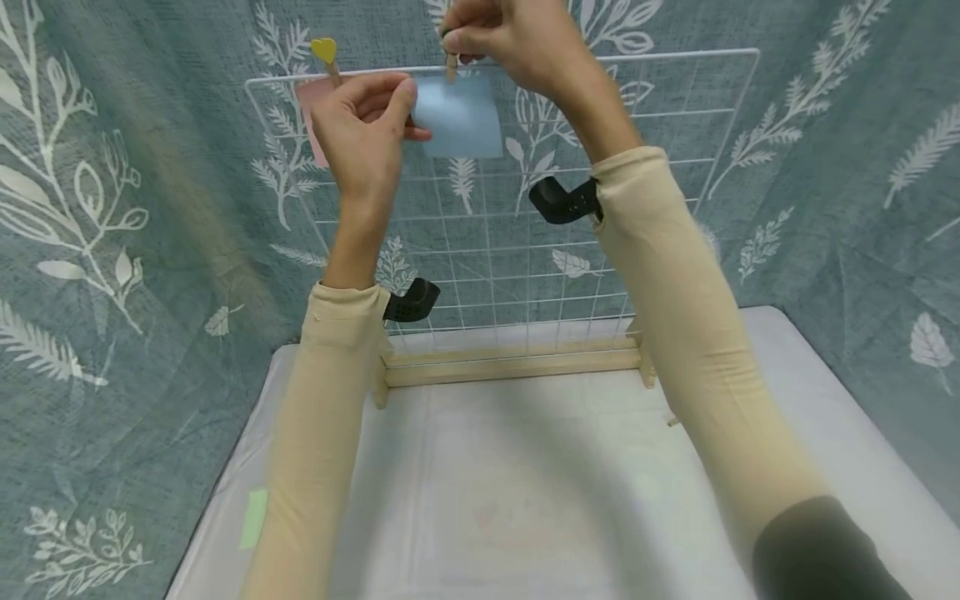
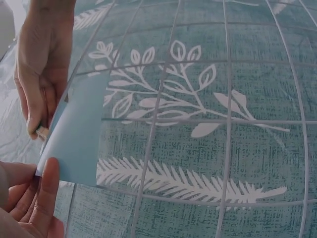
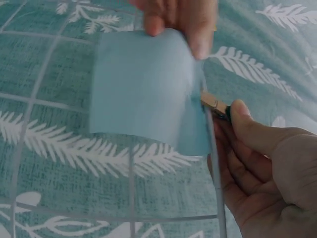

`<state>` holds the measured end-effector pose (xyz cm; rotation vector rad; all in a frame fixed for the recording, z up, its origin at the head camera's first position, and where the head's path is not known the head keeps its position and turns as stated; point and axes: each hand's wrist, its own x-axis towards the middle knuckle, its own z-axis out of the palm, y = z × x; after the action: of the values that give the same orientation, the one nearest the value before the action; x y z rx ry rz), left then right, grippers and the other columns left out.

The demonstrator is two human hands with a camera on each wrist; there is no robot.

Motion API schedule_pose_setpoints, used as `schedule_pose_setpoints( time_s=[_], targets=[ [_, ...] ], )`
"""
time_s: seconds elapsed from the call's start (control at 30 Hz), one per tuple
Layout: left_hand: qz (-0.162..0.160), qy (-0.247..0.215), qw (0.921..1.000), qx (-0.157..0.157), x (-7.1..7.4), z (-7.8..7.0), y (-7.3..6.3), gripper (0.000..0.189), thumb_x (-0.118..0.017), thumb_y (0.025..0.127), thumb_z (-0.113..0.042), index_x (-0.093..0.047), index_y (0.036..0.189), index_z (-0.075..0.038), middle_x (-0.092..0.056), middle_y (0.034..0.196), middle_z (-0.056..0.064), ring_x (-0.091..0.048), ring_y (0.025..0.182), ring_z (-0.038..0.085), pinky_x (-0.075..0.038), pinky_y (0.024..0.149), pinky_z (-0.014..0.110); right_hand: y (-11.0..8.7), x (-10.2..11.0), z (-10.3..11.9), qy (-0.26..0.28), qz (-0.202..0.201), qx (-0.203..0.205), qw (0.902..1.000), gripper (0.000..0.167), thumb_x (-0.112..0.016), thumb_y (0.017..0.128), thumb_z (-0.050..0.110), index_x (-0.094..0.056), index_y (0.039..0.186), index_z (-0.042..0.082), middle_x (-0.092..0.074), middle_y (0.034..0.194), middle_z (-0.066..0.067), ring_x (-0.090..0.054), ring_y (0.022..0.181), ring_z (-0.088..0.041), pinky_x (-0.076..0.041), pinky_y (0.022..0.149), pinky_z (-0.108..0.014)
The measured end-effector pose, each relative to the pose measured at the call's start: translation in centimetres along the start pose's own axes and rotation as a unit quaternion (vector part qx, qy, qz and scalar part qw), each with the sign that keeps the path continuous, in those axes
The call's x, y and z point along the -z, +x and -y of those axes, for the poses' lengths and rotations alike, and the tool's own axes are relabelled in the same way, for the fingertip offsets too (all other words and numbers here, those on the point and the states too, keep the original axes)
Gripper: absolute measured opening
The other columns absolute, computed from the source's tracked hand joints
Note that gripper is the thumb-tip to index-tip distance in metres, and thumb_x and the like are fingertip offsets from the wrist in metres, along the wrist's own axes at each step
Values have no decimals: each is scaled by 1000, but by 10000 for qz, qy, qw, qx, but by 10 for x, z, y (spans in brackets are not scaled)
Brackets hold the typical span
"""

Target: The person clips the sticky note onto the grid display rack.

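A blue sheet of paper (image 1: 463,117) lies against the top of a white wire grid (image 1: 525,212). My left hand (image 1: 367,125) pinches the sheet's left edge between thumb and fingers. At the sheet's upper edge my right hand (image 1: 517,42) pinches a small wooden clothespin (image 3: 213,103), whose tip meets the paper at the grid's top bar. In the right wrist view the clothespin has a dark piece at its held end. Partly behind the left hand hangs a pink sheet of paper (image 1: 312,108), with a clothespin bearing a yellow heart (image 1: 324,50) on top.
The grid stands in a wooden base (image 1: 517,367) on a white-covered table (image 1: 487,492). A green paper piece (image 1: 254,518) lies by the left sleeve, and a small wooden item (image 1: 672,422) lies near the right forearm. A patterned teal curtain (image 1: 150,250) surrounds the table.
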<state>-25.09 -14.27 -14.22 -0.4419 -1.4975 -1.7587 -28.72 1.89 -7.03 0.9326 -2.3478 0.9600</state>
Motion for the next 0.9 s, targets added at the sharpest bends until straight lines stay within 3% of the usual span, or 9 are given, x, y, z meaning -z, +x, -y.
schedule_pose_setpoints(
  time_s=[0.23,0.5,0.8,0.9],
  targets=[
    [-37,-130,9999,-40,-5,3,0,8,-69,88,4,-71,94,9,-69,83,15,-65,58,17,-60,56,22,0,0,-2,-119,64,115,9998,27,-57,99,19,-68,117,2,-67,115,-9,-59,97,-12,-51,91,-16],
    [87,-31,9964,-847,-4,6,-1,7,-70,88,3,-71,91,10,-69,82,18,-66,60,17,-61,57,25,-1,0,0,-151,82,141,9998,29,-59,99,20,-66,123,4,-67,121,-8,-60,105,-13,-48,94,-16],
    [138,390,9960,-794,-2,3,-3,12,-71,87,2,-72,95,10,-70,85,22,-66,59,15,-60,56,24,-6,2,-4,131,-151,97,9998,34,-62,98,19,-62,129,3,-63,129,-7,-59,117,-12,-47,99,-15],
    [112,459,9975,-518,-1,2,-2,12,-73,86,3,-72,96,10,-71,88,22,-66,60,15,-60,56,22,-9,5,-6,391,-361,73,9986,34,-62,98,17,-62,127,2,-64,128,-8,-60,116,-11,-47,99,-14]
  ],
)
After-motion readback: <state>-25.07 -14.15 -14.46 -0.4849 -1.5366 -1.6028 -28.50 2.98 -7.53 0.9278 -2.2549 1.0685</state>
